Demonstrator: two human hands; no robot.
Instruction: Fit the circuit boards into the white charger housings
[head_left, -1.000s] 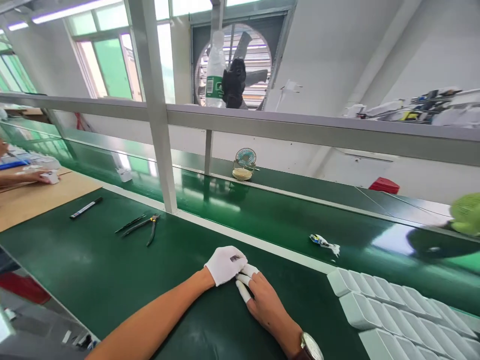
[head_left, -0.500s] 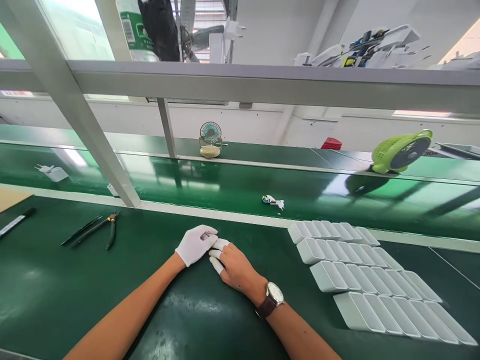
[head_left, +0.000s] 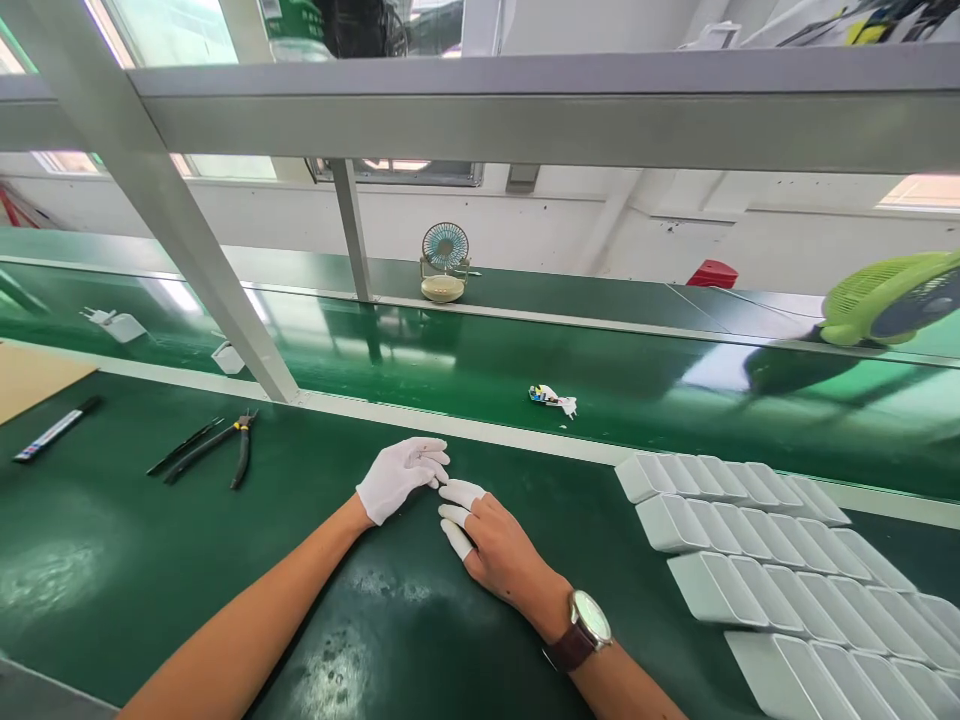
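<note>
My left hand (head_left: 403, 478), in a white glove, rests on the dark green worktop with its fingers loosely stretched to the right and nothing visible in them. Close beside it, my right hand (head_left: 491, 540) lies palm down, white covers on several fingertips and the fingers slightly apart. The fingertips of both hands nearly meet. To the right of my right hand stand rows of white open plastic cases (head_left: 712, 522). Left of my left hand lie pliers with black handles (head_left: 240, 450) and black tweezers (head_left: 186, 447).
Behind a pale ledge (head_left: 450, 428) runs a shiny green belt (head_left: 420, 365) carrying a small white part with coloured bits (head_left: 553, 399) and white plug pieces (head_left: 116, 323). A slanted metal post (head_left: 202, 235) rises at left. A marker (head_left: 56, 430) lies far left; a green fan (head_left: 885, 300) stands at right.
My hands have drawn slightly apart, and the left fingers have straightened from a curl. The view has shifted, so the cases and the fan sit further right.
</note>
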